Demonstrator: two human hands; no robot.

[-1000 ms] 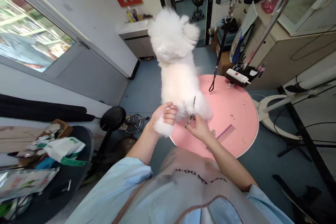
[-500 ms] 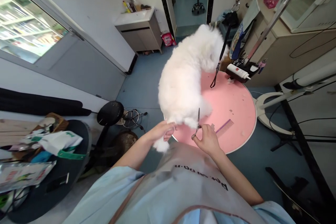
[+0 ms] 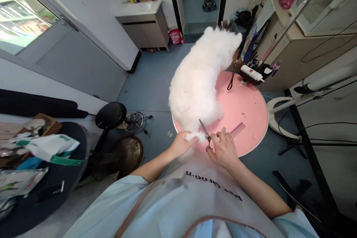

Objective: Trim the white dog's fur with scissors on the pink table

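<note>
A fluffy white dog point(image 3: 195, 78) stands on the round pink grooming table point(image 3: 251, 108), its rear towards me. My left hand point(image 3: 182, 144) is closed around its white tail point(image 3: 194, 136), thumb on top. In my right hand point(image 3: 224, 149) are scissors point(image 3: 205, 128), fingers in the handle rings. Their blades point up and left, close beside the tail fur; whether they touch it I cannot tell. Just right of that hand lies a purple-backed comb point(image 3: 237, 130) on the table. Loose tufts of hair are scattered there.
A black tool holder point(image 3: 255, 74) with a white bottle is fixed at the table's far right edge, by a metal post. A black loop strap point(image 3: 231, 80) hangs near the dog. To the left stand a black stool point(image 3: 111, 115) and a cluttered dark side table point(image 3: 74, 167).
My left hand has moved right and turned, bringing the tail tip across to the scissors. The scissors have tilted left. The dog's head has turned away, and the view has shifted slightly.
</note>
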